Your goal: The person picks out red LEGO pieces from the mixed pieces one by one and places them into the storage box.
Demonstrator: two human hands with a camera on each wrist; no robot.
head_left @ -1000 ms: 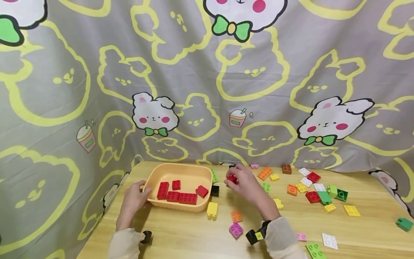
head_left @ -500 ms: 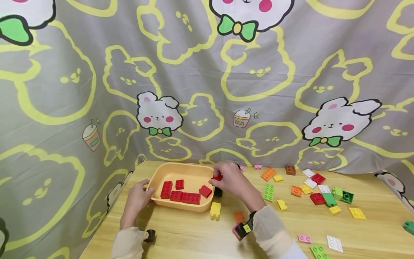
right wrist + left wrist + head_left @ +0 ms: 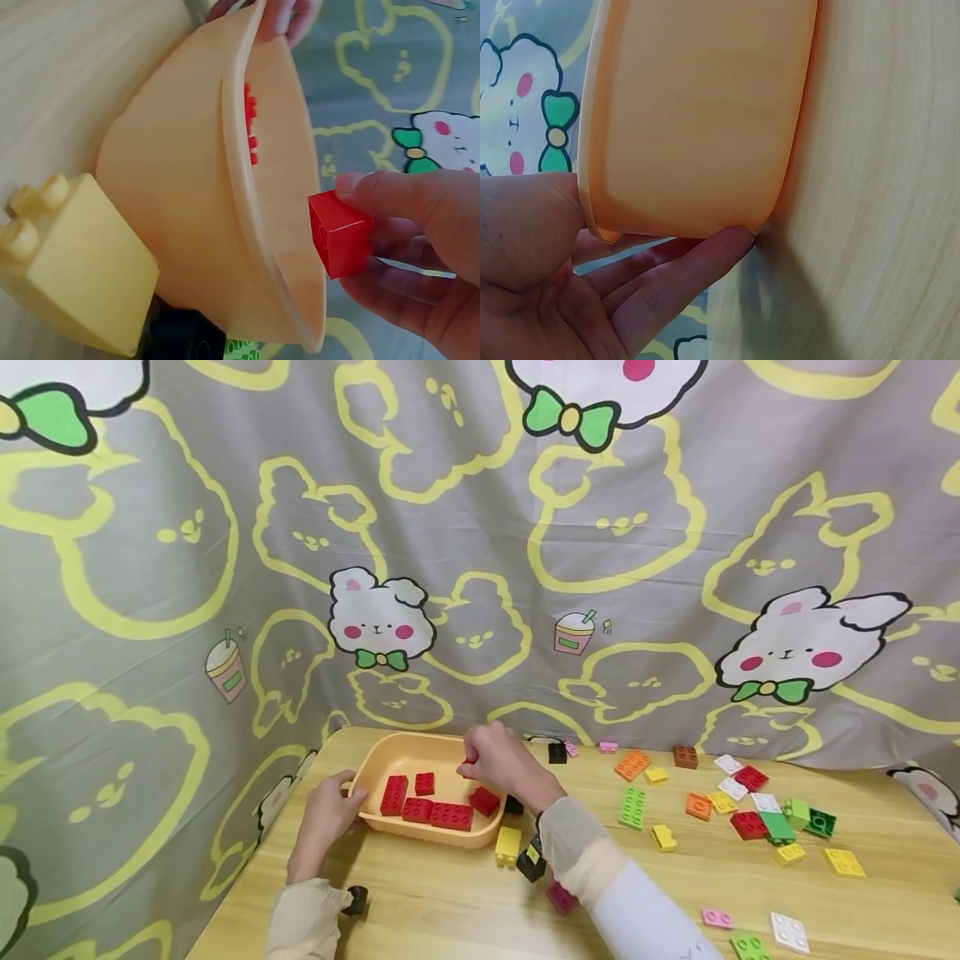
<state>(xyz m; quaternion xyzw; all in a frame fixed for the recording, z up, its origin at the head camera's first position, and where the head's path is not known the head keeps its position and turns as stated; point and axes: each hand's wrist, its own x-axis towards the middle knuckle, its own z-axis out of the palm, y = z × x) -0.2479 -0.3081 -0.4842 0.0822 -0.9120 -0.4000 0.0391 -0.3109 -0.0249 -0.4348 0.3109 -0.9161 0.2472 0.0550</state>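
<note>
The peach tray [image 3: 431, 837] rests on the table with several red bricks [image 3: 452, 816] inside. My left hand [image 3: 327, 814] grips its left end; in the left wrist view, the thumb lies over the rim and the fingers [image 3: 682, 285] press the outer wall of the tray [image 3: 705, 112]. Above the tray's right part is my right hand [image 3: 506, 764]. The right wrist view shows that hand [image 3: 420, 247] pinching a red brick [image 3: 341, 232] between thumb and fingers, beside the tray's rim [image 3: 238, 150].
A yellow brick [image 3: 507, 846] and a black brick [image 3: 513, 804] stand just right of the tray. Farther right lie scattered bricks, among them a light green one [image 3: 632, 807], an orange one [image 3: 633, 764] and a white one [image 3: 789, 932]. A patterned curtain [image 3: 465, 543] hangs behind the table.
My right hand has moved left with the red brick, from the table right of the tray to over the tray. The left hand still holds the tray's end.
</note>
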